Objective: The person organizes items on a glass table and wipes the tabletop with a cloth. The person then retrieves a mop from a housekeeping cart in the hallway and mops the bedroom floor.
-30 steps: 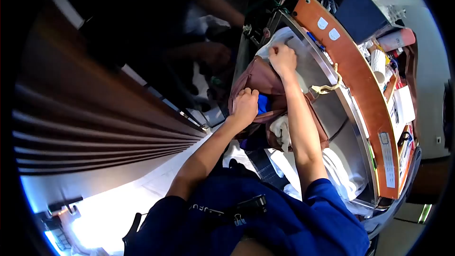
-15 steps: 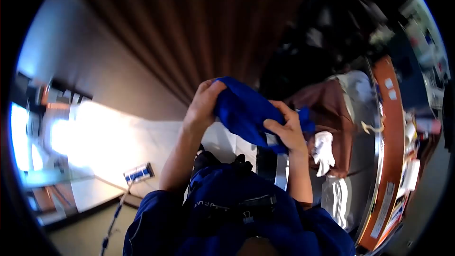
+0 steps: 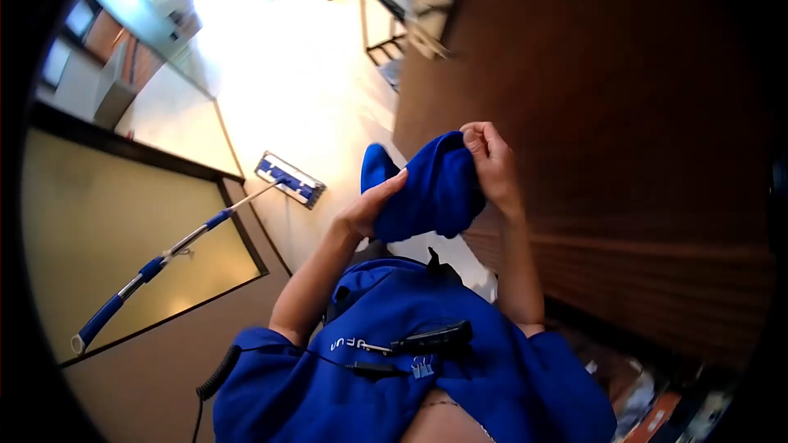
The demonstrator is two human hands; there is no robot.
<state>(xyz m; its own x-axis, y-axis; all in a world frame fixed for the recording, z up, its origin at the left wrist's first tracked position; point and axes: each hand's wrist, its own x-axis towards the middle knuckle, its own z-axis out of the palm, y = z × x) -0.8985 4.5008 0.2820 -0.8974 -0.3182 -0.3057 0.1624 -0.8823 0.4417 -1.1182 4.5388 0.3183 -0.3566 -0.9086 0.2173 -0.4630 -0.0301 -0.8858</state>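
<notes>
"Well clear of the brown bag beside it half a second earlier, the soft, royal-blue fabric cloth (image 3: pixel 431 193) had moved with both hands, and was raised before the torso, above the pale, glossy floor (image 3: pixel 287 57)."

"How was it held?"

"The bare left hand (image 3: pixel 371 209) was clamped on its left part, thumb along the near face; the bare right hand (image 3: pixel 491 162) gripped its upper right edge. The hands stood apart, the cloth spanning the gap."

"What surrounded it?"

"On the right stood a broad, dark-brown panel (image 3: pixel 591 115); on the left, a flat, rectangular, blue-and-white mop head (image 3: pixel 289 179) joined a blue-and-silver tubular handle (image 3: pixel 152 269)."
</notes>
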